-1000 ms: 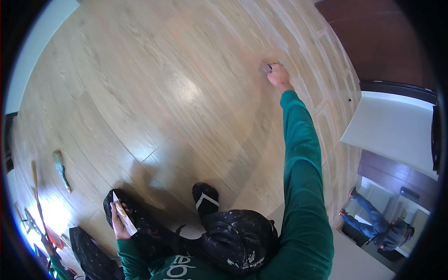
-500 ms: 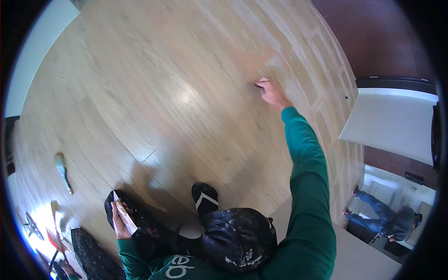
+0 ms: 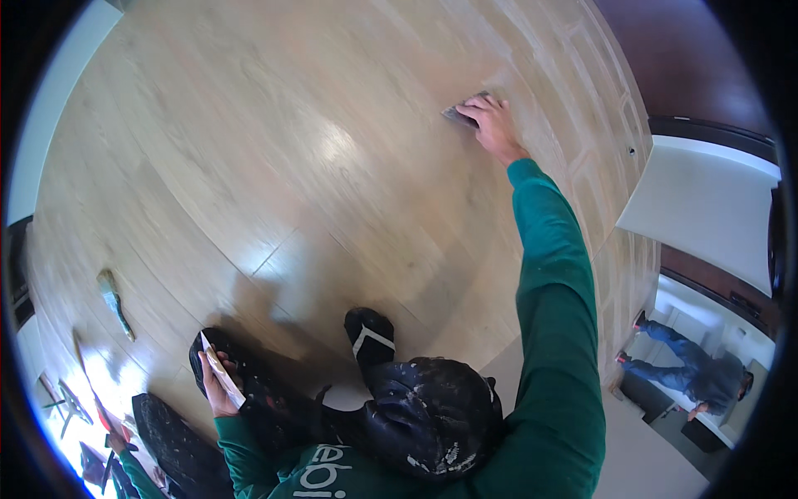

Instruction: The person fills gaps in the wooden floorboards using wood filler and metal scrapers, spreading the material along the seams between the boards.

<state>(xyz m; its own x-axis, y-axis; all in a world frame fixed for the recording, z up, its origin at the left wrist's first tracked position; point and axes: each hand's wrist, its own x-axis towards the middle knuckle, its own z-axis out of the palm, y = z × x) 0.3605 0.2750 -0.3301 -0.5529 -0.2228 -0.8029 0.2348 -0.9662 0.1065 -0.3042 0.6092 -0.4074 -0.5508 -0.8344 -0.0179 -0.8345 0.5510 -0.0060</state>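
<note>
My right hand, arm stretched forward, presses a dark grey flat, thin-edged piece like a scraper against the wood-look plank floor. Its fingers lie bent over the top. A faint orange-brown smear surrounds that spot, with whitish streaks along the planks to the right. Down by my left shoe, my left hand is closed around a flat, pale beige piece with a white edge; I cannot make out what kind it is. My paint-spotted dark trousers are bent at the knee.
A paintbrush lies on the floor at left. At lower left, another person's hand in a green sleeve is by a red-handled stick. A white panel stands at right; a person in jeans is farther off.
My right hand has moved away from me along the floor, and its grey piece now shows more. My left hand keeps its hold. The other person's stick at lower left has shifted.
</note>
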